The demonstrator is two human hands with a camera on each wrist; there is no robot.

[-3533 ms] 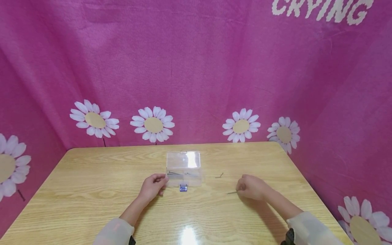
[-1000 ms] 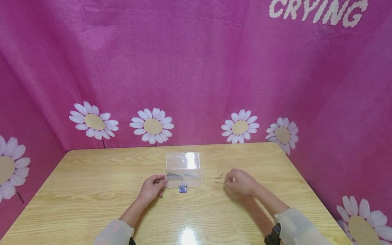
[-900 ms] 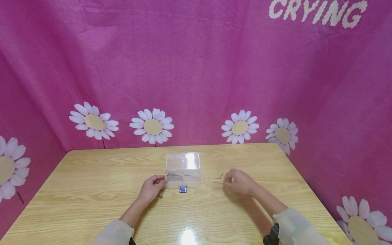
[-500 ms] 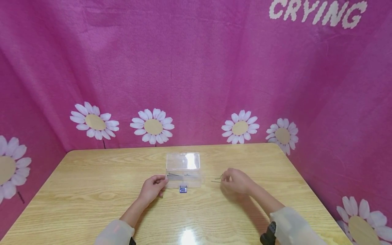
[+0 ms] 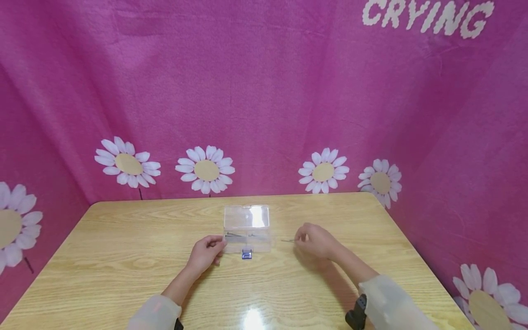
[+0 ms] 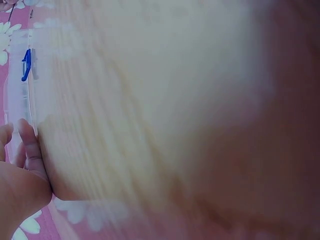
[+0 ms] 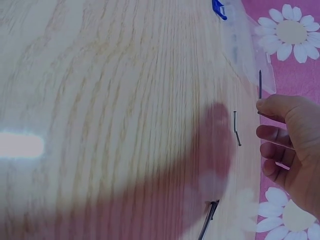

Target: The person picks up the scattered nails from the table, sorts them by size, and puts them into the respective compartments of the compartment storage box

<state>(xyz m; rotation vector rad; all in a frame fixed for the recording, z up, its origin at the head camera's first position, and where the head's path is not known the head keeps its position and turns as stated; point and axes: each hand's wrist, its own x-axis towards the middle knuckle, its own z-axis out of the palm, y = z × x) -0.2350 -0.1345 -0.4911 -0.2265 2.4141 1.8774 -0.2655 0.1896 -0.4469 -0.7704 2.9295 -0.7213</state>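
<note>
A clear plastic box [image 5: 257, 248] stands on the table with its lid tipped back and a blue latch [image 5: 246, 254] at its front. Long nails [image 5: 235, 235] lie in its left compartment and smaller nails [image 5: 253, 235] in the right one. My left hand [image 5: 204, 254] holds the box by its left side, thumb near the front corner. Right of the box, my right hand [image 5: 317, 240] pinches a nail [image 7: 260, 84] between thumb and forefinger, its point toward the box. The other fingers are loosely bent. Below that hand, two small nails [image 7: 236, 127] lie on the wood.
More dark nails [image 7: 209, 220] lie on the table at the bottom of the right wrist view. The wooden table [image 5: 136, 238] reaches back to a pink curtain [image 5: 264, 114] with white daisies. A bright reflection shows near its front.
My right hand has moved left and slightly away from me, bringing its nail toward the box and covering the small nails in the head view. My left hand has stayed at the box.
</note>
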